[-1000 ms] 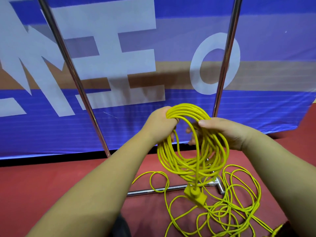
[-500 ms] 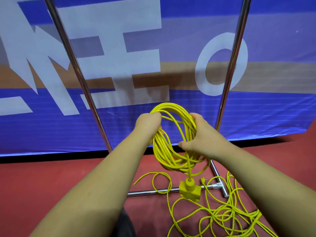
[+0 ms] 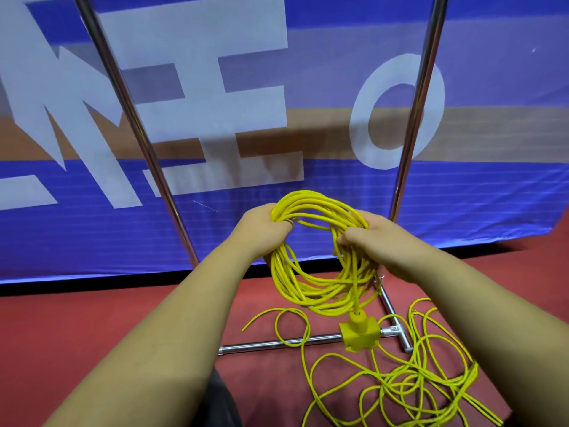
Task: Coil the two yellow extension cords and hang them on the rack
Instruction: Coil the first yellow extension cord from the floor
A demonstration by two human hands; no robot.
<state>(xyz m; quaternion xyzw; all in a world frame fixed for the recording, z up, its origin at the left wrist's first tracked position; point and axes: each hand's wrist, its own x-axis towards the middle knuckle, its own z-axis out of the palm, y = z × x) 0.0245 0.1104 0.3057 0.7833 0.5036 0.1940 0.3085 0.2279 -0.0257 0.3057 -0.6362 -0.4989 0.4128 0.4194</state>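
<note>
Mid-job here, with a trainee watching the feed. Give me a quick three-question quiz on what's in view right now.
1. True or false: the left hand and right hand both grip the coiled cord.
2. The loose cord lies: A) in a box B) on the floor C) over a forearm.
3. Fill in: the socket block dangles ___ the coil.
Key: 1 true; 2 B; 3 below.

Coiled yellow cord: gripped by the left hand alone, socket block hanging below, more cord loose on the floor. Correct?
No: the head view shows both the left hand and the right hand gripping the coiled cord. The socket block hangs below; loose cord lies on the floor.
</note>
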